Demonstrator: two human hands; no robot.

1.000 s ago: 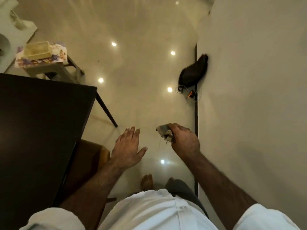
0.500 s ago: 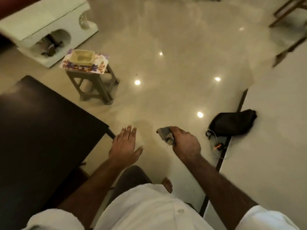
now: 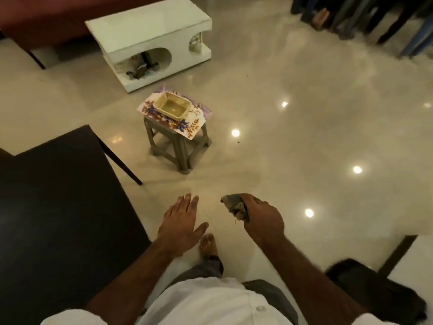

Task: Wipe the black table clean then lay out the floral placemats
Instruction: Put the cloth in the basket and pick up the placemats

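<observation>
Left hand (image 3: 181, 225) hovers flat, fingers straight; right hand (image 3: 262, 216) grips what looks like a rag (image 3: 234, 206). Table (image 3: 58, 207) lies at nine o'clock of them; placemats (image 3: 180, 125) at twelve, on a stool (image 3: 184, 156).

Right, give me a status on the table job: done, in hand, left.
Done: nothing certain. The black table shows a bare dark top, but whether it has been wiped cannot be told. In hand: the right hand grips a grey cloth above the floor; the left hand is open, empty. Left: the floral placemats lie on the stool under a beige tray, none laid out.
</observation>
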